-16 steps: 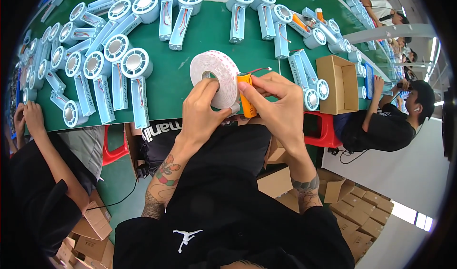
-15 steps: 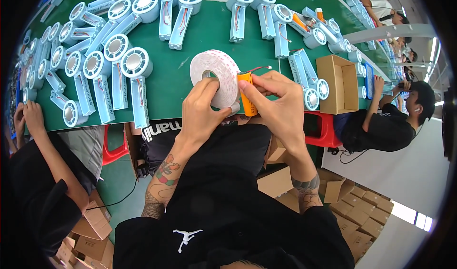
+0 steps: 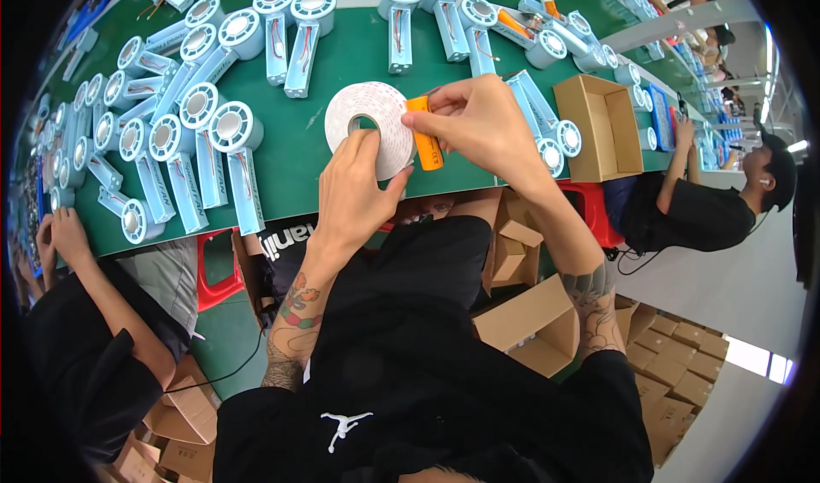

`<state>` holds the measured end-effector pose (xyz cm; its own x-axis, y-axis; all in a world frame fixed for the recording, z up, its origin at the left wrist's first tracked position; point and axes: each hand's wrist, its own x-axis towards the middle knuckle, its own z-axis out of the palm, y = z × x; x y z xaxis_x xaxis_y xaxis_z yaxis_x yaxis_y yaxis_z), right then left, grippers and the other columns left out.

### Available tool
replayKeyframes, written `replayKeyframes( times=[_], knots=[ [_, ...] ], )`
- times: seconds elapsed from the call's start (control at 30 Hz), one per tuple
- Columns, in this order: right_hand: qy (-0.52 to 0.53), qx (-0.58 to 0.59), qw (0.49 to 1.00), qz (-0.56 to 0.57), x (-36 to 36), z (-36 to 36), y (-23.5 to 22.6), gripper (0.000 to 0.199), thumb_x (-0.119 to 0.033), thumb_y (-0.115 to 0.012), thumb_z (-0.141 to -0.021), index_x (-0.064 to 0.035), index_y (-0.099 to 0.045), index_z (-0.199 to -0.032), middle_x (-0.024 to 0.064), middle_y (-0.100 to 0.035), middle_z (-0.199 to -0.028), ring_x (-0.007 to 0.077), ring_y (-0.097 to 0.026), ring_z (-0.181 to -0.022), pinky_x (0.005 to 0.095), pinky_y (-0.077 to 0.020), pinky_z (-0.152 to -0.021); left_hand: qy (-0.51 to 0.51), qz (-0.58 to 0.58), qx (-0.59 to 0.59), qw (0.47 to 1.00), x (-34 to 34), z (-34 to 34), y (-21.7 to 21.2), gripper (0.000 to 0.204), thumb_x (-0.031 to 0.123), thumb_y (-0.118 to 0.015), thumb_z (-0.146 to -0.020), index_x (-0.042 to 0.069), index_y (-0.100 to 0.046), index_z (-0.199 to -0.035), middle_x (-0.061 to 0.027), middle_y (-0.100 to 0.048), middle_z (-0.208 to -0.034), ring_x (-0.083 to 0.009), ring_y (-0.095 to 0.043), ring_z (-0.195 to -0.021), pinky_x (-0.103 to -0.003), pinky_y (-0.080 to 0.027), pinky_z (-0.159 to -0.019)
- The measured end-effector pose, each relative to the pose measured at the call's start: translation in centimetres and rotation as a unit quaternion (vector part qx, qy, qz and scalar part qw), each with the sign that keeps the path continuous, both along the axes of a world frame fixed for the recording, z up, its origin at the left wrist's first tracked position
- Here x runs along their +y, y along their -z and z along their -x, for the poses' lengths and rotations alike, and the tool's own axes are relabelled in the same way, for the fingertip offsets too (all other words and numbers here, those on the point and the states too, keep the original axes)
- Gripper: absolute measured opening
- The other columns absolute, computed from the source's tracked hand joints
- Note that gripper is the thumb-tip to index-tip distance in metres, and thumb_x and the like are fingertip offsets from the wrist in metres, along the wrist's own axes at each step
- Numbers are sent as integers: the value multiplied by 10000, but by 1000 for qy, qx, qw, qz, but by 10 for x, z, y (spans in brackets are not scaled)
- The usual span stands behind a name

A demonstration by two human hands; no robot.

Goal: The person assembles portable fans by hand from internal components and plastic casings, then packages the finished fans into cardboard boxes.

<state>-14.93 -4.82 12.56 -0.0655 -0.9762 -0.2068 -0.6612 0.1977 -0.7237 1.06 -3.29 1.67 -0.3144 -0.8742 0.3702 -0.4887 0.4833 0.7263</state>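
My left hand (image 3: 354,193) is closed on a broad roll of white double-sided tape (image 3: 389,111) with pinkish print, its fingers hooked into the core and the thumb at the lower edge. Against the roll's right edge stands an orange cylindrical battery (image 3: 430,154), tilted slightly. My right hand (image 3: 483,128) pinches the battery near its upper end between thumb and fingers. Whether a piece of tape lies on the battery cannot be made out. Light-blue fan housings (image 3: 235,126) with round grilles and open handles, some showing red wires, lie to the left and beyond.
An open cardboard box (image 3: 598,171) stands on the right of the green table (image 3: 359,52). Co-workers sit on both sides, one with a hand (image 3: 68,235) at the left table edge. Below right is another open carton (image 3: 530,325), with a red stool (image 3: 594,214) nearby.
The view has shifted a little. My right hand has turned and its forearm swung outward, still pinching the battery beside the roll. The battery's wire lead, visible before, is now hidden.
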Motion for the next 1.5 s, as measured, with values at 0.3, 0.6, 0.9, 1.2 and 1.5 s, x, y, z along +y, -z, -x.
replayKeyframes(
  times=[0.3,0.6,0.9,1.2,1.5],
  knots=[
    [44,-81,990,106,5,-10,4,239,-93,-762,-759,127,-669,-733,79,-595,-549,110,-487,-461,231,-415,-438,20,-229,-36,973,16,-14,-36,323,84,-763,-700,-49,-572,-923,-80,-604,-725,-141,-468,-566,-268,-420,-544],
    [85,-35,874,477,38,-32,41,194,-33,-734,-780,101,-675,-906,91,-656,-767,100,-506,-537,204,-401,-460,-39,-302,183,935,35,0,-47,292,134,-770,-686,-16,-536,-776,-78,-563,-610,-120,-357,-476,-273,-353,-446],
    [228,-235,864,384,72,-30,62,172,-1,-730,-791,56,-636,-923,92,-670,-857,94,-546,-569,195,-430,-469,-51,-310,108,943,33,13,-45,325,154,-783,-671,8,-496,-711,-64,-518,-558,-137,-369,-464,-292,-356,-442],
    [230,-337,910,71,88,10,29,186,25,-727,-813,98,-616,-943,142,-680,-820,121,-614,-600,197,-511,-519,-8,-183,-54,982,24,29,-42,402,197,-813,-636,34,-447,-673,-51,-464,-523,-166,-345,-441,-321,-355,-435],
    [221,-180,881,376,89,14,67,241,30,-758,-776,92,-650,-982,117,-695,-821,121,-616,-615,206,-498,-539,-5,-91,-63,994,23,50,-51,429,173,-835,-590,42,-432,-653,-25,-419,-507,-144,-287,-453,-303,-315,-428]
  ],
)
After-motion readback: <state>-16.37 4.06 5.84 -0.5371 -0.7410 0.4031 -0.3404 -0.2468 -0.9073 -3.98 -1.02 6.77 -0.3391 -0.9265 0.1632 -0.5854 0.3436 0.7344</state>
